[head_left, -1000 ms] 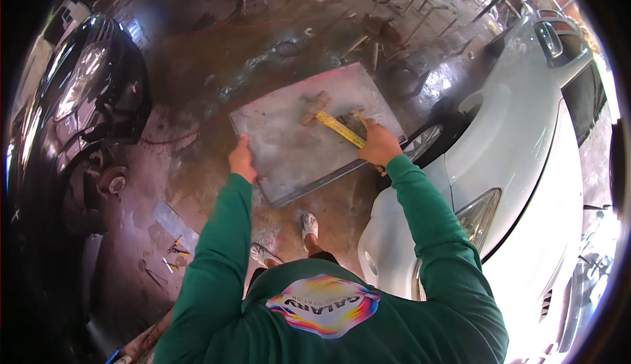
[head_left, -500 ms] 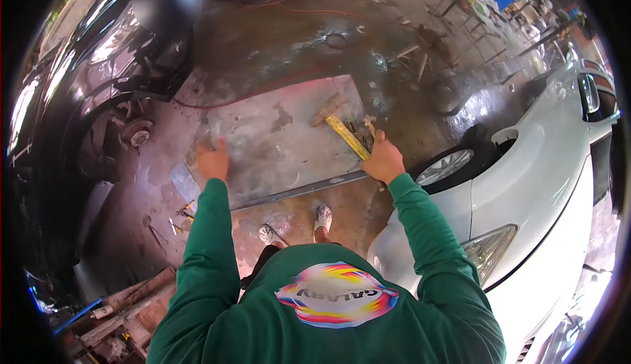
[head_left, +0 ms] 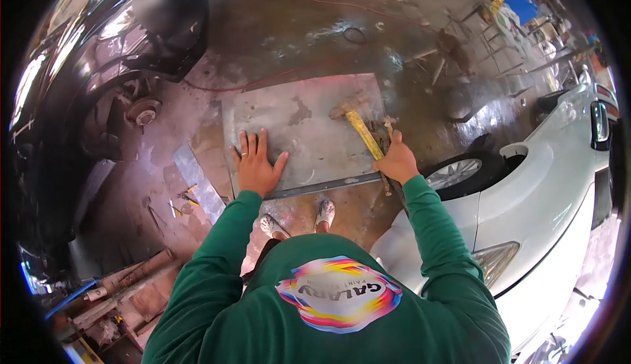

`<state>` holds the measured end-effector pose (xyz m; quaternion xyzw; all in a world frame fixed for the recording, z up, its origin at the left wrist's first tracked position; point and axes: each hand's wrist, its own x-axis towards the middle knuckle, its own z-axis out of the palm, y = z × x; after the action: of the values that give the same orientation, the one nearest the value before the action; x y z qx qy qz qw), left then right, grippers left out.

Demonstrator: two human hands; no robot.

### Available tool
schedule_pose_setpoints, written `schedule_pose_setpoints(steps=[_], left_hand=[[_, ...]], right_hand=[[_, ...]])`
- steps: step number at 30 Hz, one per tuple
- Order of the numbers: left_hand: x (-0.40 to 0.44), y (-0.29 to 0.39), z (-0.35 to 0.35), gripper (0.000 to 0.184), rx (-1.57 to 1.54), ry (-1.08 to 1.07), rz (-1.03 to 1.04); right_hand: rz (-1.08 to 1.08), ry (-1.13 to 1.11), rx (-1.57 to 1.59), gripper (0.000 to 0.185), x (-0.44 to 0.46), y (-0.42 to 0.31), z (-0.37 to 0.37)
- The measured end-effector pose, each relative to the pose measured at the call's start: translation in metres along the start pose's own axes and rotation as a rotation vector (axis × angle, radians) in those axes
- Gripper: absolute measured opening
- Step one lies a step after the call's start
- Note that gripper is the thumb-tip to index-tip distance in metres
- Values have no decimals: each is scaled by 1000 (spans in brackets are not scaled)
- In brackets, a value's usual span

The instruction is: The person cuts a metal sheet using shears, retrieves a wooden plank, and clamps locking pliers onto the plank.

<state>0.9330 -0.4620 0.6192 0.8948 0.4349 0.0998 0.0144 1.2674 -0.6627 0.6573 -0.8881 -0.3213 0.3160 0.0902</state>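
Observation:
A grey metal-topped board lies in front of me, with a dark near edge. My left hand rests flat on its near left part, fingers spread, a ring on one finger. At the board's right edge my right hand is closed around tools. Near it a hammer with a yellow handle slants away, its rusty head over the board's right part. A second, smaller rusty tool sticks out above and below the same hand.
A white car with its wheel stands at right, a black car with an exposed brake disc at left. Pliers and a metal strip lie on the floor. A red hose runs behind the board.
My left hand has moved from the board's left edge onto its top and now lies with fingers spread. The board now sits squarer to me. My right hand still holds the tools.

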Motion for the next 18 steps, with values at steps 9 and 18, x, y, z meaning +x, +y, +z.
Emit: schedule_pose_setpoints(steps=[9, 18], left_hand=[[-6, -14, -3, 88, -13, -3, -141], [27, 8, 7, 90, 104, -47, -226]], right_hand=[[-101, 62, -98, 112, 14, -38, -7], [-228, 76, -95, 112, 75, -34, -31]])
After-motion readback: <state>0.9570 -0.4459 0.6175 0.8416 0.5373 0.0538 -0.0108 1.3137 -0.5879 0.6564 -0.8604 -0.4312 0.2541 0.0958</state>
